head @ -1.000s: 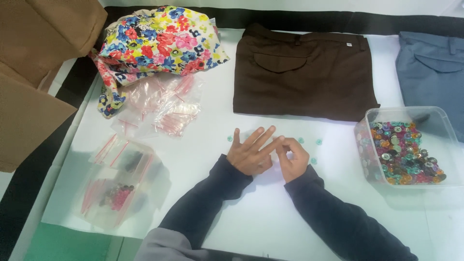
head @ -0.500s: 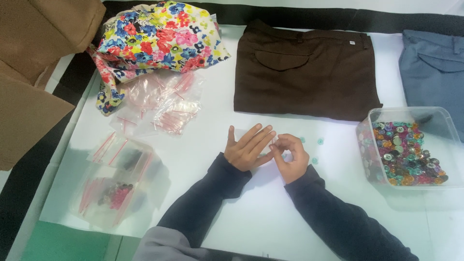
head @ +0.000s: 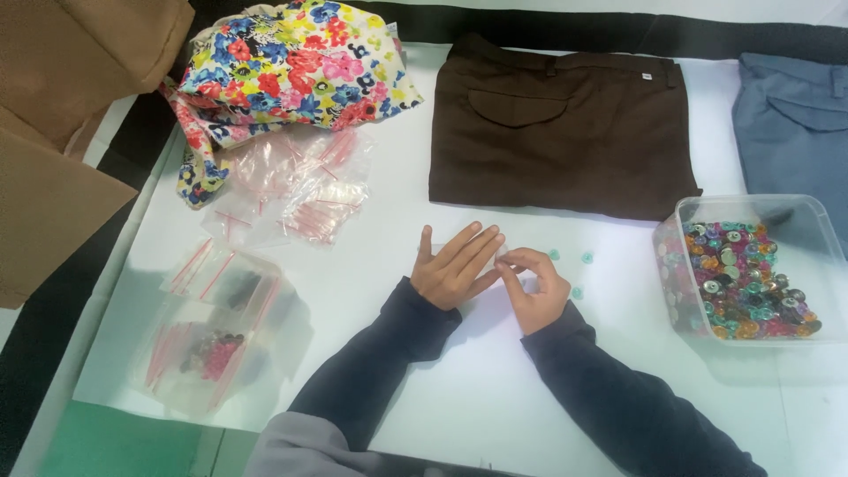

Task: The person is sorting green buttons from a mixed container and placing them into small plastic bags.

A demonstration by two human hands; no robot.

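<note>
My left hand [head: 453, 267] lies flat on the white table [head: 459, 389], fingers straight and slightly spread. It seems to press on a small clear bag [head: 430, 251] whose faint edge shows beside it. My right hand [head: 535, 288] rests just to its right, thumb and fingers pinched together at the left fingertips, apparently on that bag's edge. Three small teal buttons [head: 586, 258] lie loose on the table around my right hand. Both arms wear dark sleeves.
A clear tub [head: 813, 231] of mixed coloured buttons stands at the right. Folded brown trousers [head: 556, 124] and grey trousers [head: 791, 124] lie at the back. A floral cloth bag [head: 291, 62], empty zip bags [head: 300, 190] and filled bags [head: 216, 336] are on the left, beside a cardboard box [head: 62, 132].
My hands stay in nearly the same place. The right fingers have worked slightly against the left fingertips, and the view has shifted a little.
</note>
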